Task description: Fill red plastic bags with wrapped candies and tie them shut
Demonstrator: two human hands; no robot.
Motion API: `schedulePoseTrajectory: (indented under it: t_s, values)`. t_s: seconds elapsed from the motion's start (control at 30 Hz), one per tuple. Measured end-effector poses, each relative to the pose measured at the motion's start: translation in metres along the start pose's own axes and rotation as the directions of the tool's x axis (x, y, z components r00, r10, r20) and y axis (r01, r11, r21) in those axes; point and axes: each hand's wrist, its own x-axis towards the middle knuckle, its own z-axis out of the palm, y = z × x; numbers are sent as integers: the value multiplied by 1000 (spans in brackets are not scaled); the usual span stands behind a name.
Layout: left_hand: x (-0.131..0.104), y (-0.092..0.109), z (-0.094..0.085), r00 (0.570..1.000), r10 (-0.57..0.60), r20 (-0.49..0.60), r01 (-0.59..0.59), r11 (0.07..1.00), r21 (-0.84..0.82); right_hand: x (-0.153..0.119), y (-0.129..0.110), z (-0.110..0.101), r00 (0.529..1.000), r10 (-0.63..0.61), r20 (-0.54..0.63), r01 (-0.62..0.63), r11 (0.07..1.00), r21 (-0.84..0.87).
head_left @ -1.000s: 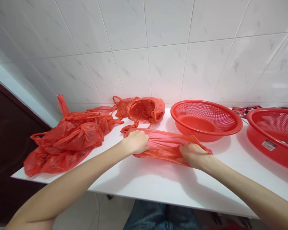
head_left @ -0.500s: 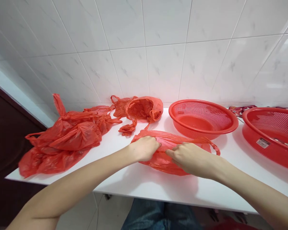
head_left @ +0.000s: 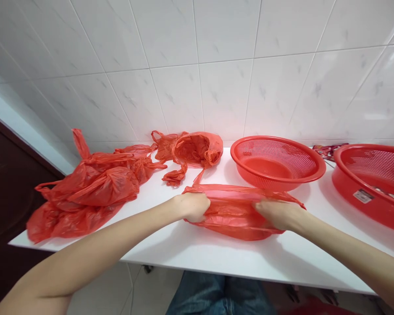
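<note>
A thin red plastic bag [head_left: 233, 214] is stretched sideways between my two hands, just above the front of the white table [head_left: 170, 245]. My left hand [head_left: 194, 206] is closed on the bag's left side, its fingertips partly hidden in the plastic. On the right, my right hand [head_left: 277, 213] is closed too and reaches into the bag's mouth, with a fold of red plastic over its fingers. The bag looks flat, its opening facing up and toward me.
A heap of red plastic bags [head_left: 95, 192] covers the table's left end. Another open bag [head_left: 200, 148] stuffed with bags stands near the tiled wall [head_left: 223, 96], a small crumpled bag [head_left: 175, 176] before it. Two red baskets, one round [head_left: 276, 162] and one larger [head_left: 344, 175], are at right.
My hands have moved apart, the left one slightly left and the right one to the right. The bag between them is spread wider and its mouth is pulled open.
</note>
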Motion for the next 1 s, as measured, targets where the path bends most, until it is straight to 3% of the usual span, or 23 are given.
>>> schedulePoseTrajectory:
  t_s: [0.03,0.1,0.17,0.23,0.33,0.4,0.47,0.5,0.53,0.63,0.73,0.87,1.0]
  values:
    - [-1,0,-2,1000,9,20,-9,1000,-2,-1,-6,-4,986,2,166,30,981,-192]
    - [-1,-1,-5,998,58,40,-58,998,-6,-1,-21,-13,913,98,397,98,890,-445]
    - [-3,-1,-6,985,170,-10,-170,985,-20,-1,-37,-21,872,149,466,136,841,-524]
    - [-5,0,-5,940,309,-144,-314,949,-10,-3,-49,-26,880,116,461,172,827,-535]
    - [-11,2,-1,800,455,-391,-451,886,109,-11,-59,-32,909,-60,412,280,820,-499]
    - [-13,3,3,683,485,-546,-446,869,214,-17,-58,-33,920,-203,336,350,811,-469]
    - [-14,1,9,613,451,-648,-369,889,270,-20,-51,-33,918,-313,245,395,785,-477]
    - [-14,0,13,620,412,-668,-317,910,268,-21,-44,-31,913,-350,212,409,766,-496]
    - [-13,-1,17,656,364,-661,-267,931,249,-20,-37,-29,909,-371,188,413,749,-519]
    - [-7,-6,27,834,200,-513,-149,979,140,-19,-10,-19,924,-342,168,375,734,-567]
    - [1,-13,32,937,55,-346,-66,998,-22,-20,9,-10,951,-232,205,310,740,-597]
    - [8,-30,33,968,-45,-248,-5,980,-196,-25,9,-6,973,-137,187,225,760,-610]
    - [8,-44,32,962,77,-263,-159,940,-303,-32,0,-7,972,-86,218,197,804,-562]
